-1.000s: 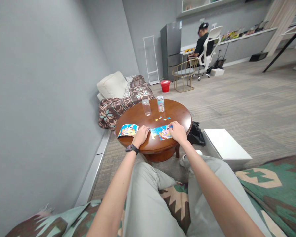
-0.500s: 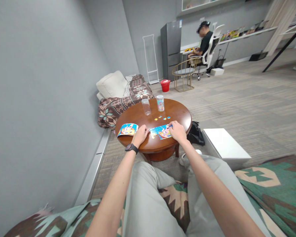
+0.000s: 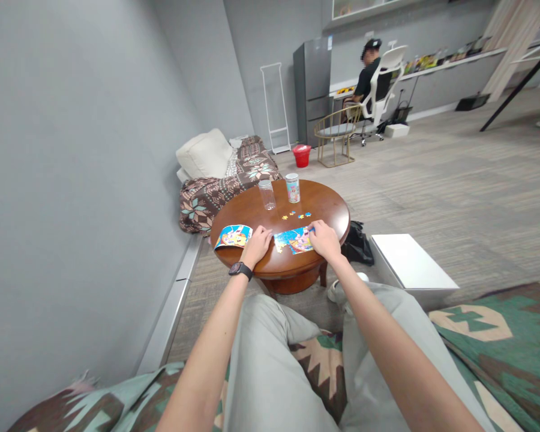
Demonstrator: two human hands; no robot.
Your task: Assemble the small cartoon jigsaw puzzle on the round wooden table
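Observation:
A partly joined jigsaw puzzle point(image 3: 294, 240), blue with a colourful cartoon figure, lies flat on the round brown table point(image 3: 234, 208). My right hand point(image 3: 324, 241) is at its right side, fingers bent over the edge and gripping it. Just off the puzzle's left edge, my left hand point(image 3: 258, 245) rests on the tabletop with fingers stretched out and nothing seen in them. Left of that hand lies a picture sheet point(image 3: 233, 236) with a similar design, its edges curling. Several loose puzzle pieces point(image 3: 300, 216) sit beyond the puzzle.
At the table's back stand a clear jar point(image 3: 267, 195) and a printed can point(image 3: 292, 188). A white box point(image 3: 414, 261) and a black bag point(image 3: 359, 243) are on the floor at right. Across the room, a person point(image 3: 368, 78) sits on a white office chair point(image 3: 384, 84).
My left hand's fingers have loosened and straightened slightly near the puzzle's left edge. My right hand stays at the right edge. In the background, the seated person and chair have turned.

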